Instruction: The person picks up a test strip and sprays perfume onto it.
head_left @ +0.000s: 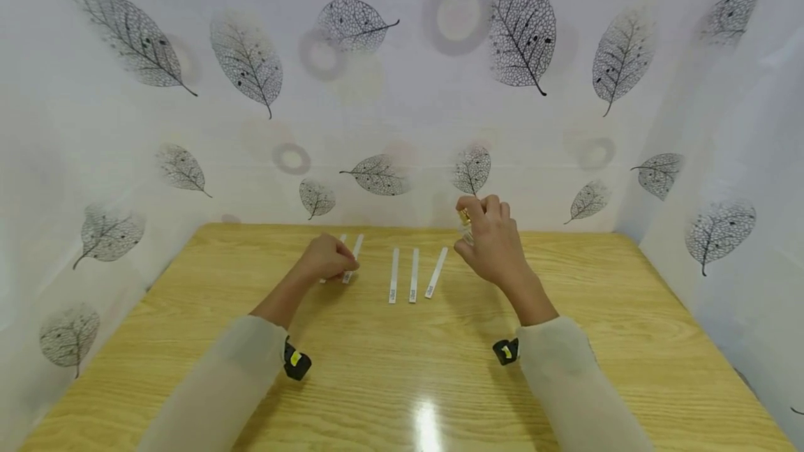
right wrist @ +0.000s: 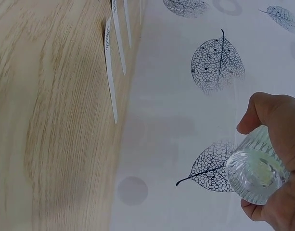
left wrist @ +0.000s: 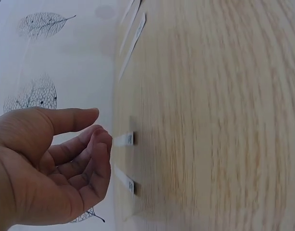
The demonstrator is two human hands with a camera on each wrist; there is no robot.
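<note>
My right hand [head_left: 496,246] is raised above the right part of the table and grips a ribbed clear-glass perfume bottle [right wrist: 255,168]. Its gold top [head_left: 464,216] shows by the index finger in the head view. Over two white paper test strips at the left hovers my left hand [head_left: 325,257], partly covering one strip [head_left: 356,250]. The left wrist view shows its fingers loosely curled, thumb apart from them, with nothing visible between. Three further strips lie in the middle: a left one [head_left: 393,277], a centre one [head_left: 414,277] and a slanted right one [head_left: 436,274].
The strips lie on a wood-grain table [head_left: 377,368] toward its far edge, with small dark print at their near ends. Behind and at both sides hangs a pale curtain [head_left: 402,103] with leaf patterns. A black wrist device [head_left: 296,361] sits at each cuff.
</note>
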